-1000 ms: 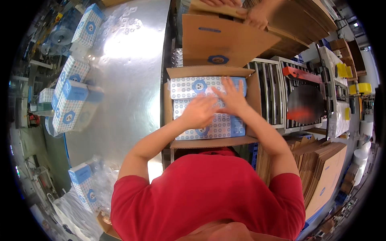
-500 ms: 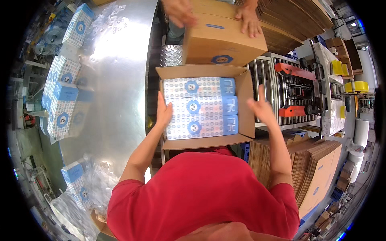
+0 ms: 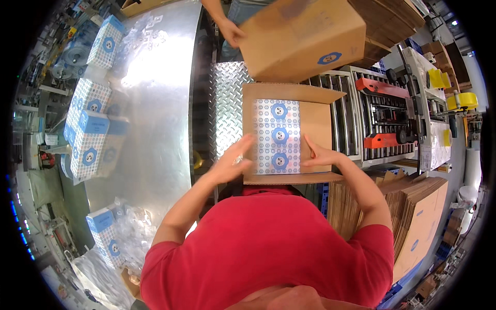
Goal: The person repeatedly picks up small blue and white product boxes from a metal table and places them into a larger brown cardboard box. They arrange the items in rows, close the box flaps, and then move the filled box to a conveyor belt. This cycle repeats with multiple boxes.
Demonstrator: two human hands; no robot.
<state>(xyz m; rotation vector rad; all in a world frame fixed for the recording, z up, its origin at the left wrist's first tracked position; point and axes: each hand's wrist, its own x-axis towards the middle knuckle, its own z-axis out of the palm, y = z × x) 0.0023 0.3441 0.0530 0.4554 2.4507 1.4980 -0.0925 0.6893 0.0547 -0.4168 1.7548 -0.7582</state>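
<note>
An open cardboard carton [image 3: 290, 179] stands in front of me with three blue-and-white patterned packs [image 3: 279, 135] lying side by side in it. Its right flap [image 3: 316, 118] is folded inward over the packs' right ends. My right hand [image 3: 324, 156] rests on that flap, thumb and finger spread apart. At the carton's left side is my left hand [image 3: 233, 161], slightly blurred, fingers apart near the left flap [image 3: 248, 113]. Neither hand grips anything. The packs' blue ends are hidden under the flap.
Beyond, a co-worker's hand [image 3: 232, 34] touches a tilted closed carton [image 3: 302, 39]. A metal table [image 3: 155, 119] with patterned packs [image 3: 89, 147] stands left, beside a tread plate [image 3: 227, 103]. Rollers [image 3: 341, 116] lie right; flattened cartons [image 3: 413, 222] stand lower right.
My carton has shifted right, uncovering more tread plate, and its right flap has folded in over the packs. My right hand came onto it. The co-worker's carton has tilted and moved right.
</note>
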